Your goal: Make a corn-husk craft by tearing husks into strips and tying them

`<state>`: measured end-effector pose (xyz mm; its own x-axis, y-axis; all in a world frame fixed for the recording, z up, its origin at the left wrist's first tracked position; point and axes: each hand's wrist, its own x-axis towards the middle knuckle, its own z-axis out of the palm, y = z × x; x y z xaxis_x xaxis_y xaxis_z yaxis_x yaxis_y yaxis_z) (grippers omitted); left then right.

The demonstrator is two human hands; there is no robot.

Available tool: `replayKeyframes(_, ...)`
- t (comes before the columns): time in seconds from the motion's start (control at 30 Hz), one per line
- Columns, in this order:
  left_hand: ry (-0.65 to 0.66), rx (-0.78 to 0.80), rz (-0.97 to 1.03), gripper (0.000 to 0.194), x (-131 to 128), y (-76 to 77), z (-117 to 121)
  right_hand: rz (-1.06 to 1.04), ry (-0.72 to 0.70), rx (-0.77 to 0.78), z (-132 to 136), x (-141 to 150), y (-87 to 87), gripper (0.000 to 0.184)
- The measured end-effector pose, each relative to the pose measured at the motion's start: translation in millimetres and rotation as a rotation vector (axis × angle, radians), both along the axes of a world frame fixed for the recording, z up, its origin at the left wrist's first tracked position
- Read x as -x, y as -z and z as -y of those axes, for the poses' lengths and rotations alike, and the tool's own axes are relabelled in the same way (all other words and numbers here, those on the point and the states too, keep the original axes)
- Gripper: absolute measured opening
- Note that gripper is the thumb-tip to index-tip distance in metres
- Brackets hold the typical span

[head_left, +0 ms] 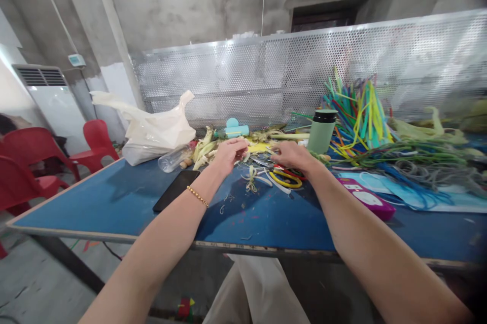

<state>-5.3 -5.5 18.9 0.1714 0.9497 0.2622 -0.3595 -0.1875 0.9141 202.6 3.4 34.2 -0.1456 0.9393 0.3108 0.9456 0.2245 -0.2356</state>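
Working hands: left hand narrow, contents unclear; right hand curled, grip untellable;
Yellow loop: right of centre;
Plant scraps: frame centre; likely picking-through step; next move calls for fine pinching

Mod. bright; white glow is seen L of surface, soft shadows are cast on it, glare is caught by perf. panel behind it; outer areas are stretched, R end blurred.
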Motion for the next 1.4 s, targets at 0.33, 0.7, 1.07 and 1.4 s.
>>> replayKeyframes(0.33, -0.129, -0.082, -0.002, 0.017, -13, 1.6, 9, -0.785, -0.377, -0.182, 21, 47, 1.3, 0.028)
replayKeyframes(0.7, -0.219, -0.185, -0.082, 0.017, -15, 5.1, 11, -0.943, -0.363, -0.161, 23, 60, 4.9, 0.019)
replayKeyframes(1.07, -0.059, -0.173, -0.617, 0.018, 5, -2.1, 11, -0.925, -0.308, -0.129, 21, 46, -3.8, 0.016)
replayKeyframes(1.4, 0.057, -0.292, -1.314, 0.019, 5, 19.3, -1, -0.893, -0.276, -0.115, 24, 35, -8.6, 0.014)
